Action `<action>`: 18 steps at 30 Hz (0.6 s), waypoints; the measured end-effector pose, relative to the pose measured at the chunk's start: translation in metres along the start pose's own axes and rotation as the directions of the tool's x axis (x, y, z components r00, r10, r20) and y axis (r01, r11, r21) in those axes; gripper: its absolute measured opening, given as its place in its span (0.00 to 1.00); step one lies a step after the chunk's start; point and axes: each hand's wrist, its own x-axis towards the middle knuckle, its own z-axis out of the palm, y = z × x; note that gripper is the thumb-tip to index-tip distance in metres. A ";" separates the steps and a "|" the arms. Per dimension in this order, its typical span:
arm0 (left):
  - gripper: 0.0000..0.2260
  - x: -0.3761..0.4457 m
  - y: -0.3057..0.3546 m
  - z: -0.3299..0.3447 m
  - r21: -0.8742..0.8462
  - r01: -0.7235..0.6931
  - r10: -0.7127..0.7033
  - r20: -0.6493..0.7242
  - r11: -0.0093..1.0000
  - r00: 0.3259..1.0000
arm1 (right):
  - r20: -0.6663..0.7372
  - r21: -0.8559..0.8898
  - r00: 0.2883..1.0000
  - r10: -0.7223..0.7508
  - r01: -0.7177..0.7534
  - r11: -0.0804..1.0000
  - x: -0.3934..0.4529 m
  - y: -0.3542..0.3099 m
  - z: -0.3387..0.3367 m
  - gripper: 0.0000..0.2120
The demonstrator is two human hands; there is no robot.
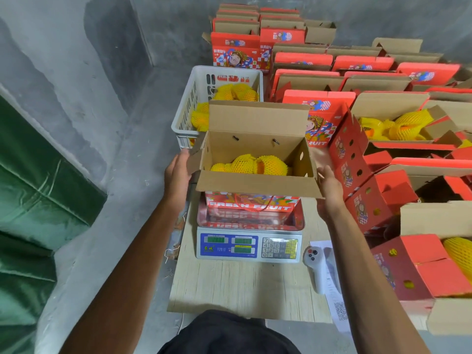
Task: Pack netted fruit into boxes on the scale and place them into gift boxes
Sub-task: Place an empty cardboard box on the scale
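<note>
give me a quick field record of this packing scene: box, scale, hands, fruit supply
box on scale: open gift box, flaps up, netted fruit inside
scale: digital scale on a wooden board
left hand: left hand flat against the box's left side
right hand: right hand at the box's right flap
fruit supply: white crate behind the box, holding netted fruit
nearby: remote right of scale

The box [255, 185] between my hands was plain brown inside and red-printed outside, its fruit [249, 164] netted yellow, beside a white basket [184, 116].
</note>
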 end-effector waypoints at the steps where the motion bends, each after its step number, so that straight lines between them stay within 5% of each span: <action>1: 0.10 -0.003 -0.003 -0.002 -0.088 0.046 -0.046 0.010 0.995 0.999 | 0.019 0.097 0.999 0.029 -0.031 0.995 -0.001 0.007 -0.001 0.17; 7: 0.34 -0.017 -0.023 -0.022 -0.558 0.335 -0.245 0.231 0.759 0.941 | 0.029 0.294 0.995 0.091 -0.095 0.951 -0.010 0.041 -0.005 0.26; 18: 0.37 -0.030 -0.033 -0.034 -0.657 0.363 -0.226 0.287 0.661 0.931 | 0.041 0.415 0.994 0.097 -0.106 0.904 -0.012 0.054 -0.009 0.33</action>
